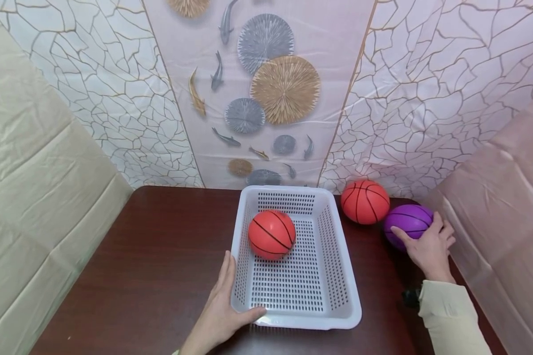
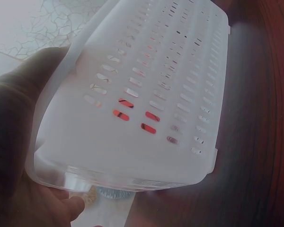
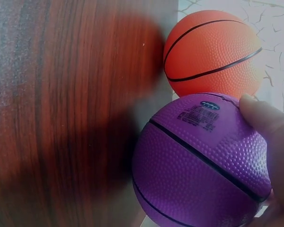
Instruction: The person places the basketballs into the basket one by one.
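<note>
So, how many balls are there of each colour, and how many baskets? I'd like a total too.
Red balls: 2, the inner red ball inside the basket and the outer red ball outside it
Purple balls: 1, the purple ball at the right hand
Baskets: 1
Total: 4 things

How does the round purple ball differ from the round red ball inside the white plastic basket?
The round purple ball is outside the white plastic basket; the round red ball lies inside. The right grip holds the purple ball; the red ball is untouched. Both are round, with black lines.
</note>
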A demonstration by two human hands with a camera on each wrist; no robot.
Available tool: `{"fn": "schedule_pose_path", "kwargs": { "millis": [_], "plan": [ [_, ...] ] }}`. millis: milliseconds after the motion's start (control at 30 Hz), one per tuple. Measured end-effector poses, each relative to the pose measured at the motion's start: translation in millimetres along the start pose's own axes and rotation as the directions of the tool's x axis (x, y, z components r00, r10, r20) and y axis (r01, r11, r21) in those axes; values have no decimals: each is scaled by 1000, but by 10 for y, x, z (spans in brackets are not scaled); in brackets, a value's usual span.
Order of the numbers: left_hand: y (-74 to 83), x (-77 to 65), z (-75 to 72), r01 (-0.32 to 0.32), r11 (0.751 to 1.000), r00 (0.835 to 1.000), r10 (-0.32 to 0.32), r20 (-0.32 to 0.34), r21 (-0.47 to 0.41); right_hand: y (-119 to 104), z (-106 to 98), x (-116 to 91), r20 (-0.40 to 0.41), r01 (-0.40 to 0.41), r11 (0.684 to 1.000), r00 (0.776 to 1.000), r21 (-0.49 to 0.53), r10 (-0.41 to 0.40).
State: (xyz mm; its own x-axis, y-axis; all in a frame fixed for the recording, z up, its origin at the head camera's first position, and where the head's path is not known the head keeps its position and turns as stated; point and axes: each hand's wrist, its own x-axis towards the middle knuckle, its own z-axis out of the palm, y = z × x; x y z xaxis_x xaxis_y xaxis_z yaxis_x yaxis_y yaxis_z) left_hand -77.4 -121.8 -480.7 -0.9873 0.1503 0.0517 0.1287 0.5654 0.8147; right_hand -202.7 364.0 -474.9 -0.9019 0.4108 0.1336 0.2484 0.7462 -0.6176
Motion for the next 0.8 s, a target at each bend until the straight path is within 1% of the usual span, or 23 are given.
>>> {"fn": "schedule_pose_path", "kwargs": {
  "millis": [200,400,567,667,800],
  "plan": [
    [-3,-1,-3,8,1000,1000,-8,-8,12,4,-12,-32,-3,2,1000,1000,23,-2],
    [12,1,-6,11,1000,1000,-11,4,12,-35,-111,-117,-42,-24,999,999,39,26],
    [22,1,-4,13,1000,1000,-13,4,-1,-161,-229,-214,-109,20,997,994,75,-12],
    [23,3,2,15,1000,1000,-15,6,9,-263,-309,-295,-143,47,994,989,96,-33],
    [22,11,11,24,1000,1000,-24,13,14,-409,-384,-405,-167,80,991,984,112,-60]
  ]
}}
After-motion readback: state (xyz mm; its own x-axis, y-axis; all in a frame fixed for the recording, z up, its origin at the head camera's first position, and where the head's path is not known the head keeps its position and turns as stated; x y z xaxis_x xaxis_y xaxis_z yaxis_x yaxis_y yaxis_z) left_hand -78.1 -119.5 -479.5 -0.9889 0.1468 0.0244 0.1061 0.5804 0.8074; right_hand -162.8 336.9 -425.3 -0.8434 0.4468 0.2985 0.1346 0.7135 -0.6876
